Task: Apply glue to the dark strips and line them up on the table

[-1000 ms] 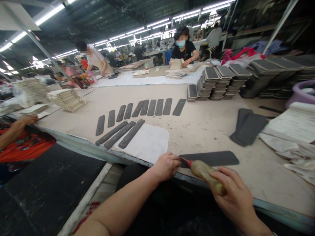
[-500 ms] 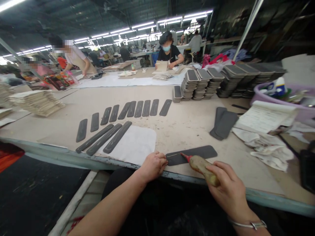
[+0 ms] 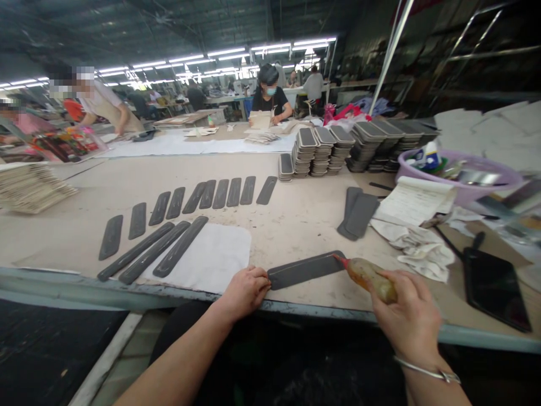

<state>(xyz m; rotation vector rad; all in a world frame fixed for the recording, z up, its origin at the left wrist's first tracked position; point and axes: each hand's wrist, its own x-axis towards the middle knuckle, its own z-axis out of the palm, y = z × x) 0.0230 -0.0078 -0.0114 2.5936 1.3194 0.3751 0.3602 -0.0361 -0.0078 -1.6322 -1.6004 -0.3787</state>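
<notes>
A long dark grey strip with rounded corners (image 3: 306, 273) lies near the table's front edge, a thin glossy line running along its upper side. My left hand (image 3: 249, 286) pinches the strip's left end with closed fingers. In my right hand (image 3: 408, 310) is a yellowish glue bottle (image 3: 372, 279), tilted, its red nozzle touching or just above the strip's right end. Left of my hands, several long dark strips (image 3: 180, 248) with glossy lines rest partly on a white sheet (image 3: 215, 254). Behind them is a row of shorter dark pieces (image 3: 220, 193).
Two plain dark pieces (image 3: 359, 214) overlap to the right, near a notepad (image 3: 416, 200) and crumpled cloth (image 3: 416, 245). A tablet-like black device (image 3: 496, 287) lies far right. Behind stand a purple basin (image 3: 460, 189) and stacked dark panels (image 3: 304, 152). A masked co-worker (image 3: 270, 98) sits opposite.
The bottle's nozzle has moved right along the strip, from near its middle to its right end, and the glossy line is longer. My left hand stays at the left end. The camera view has turned right.
</notes>
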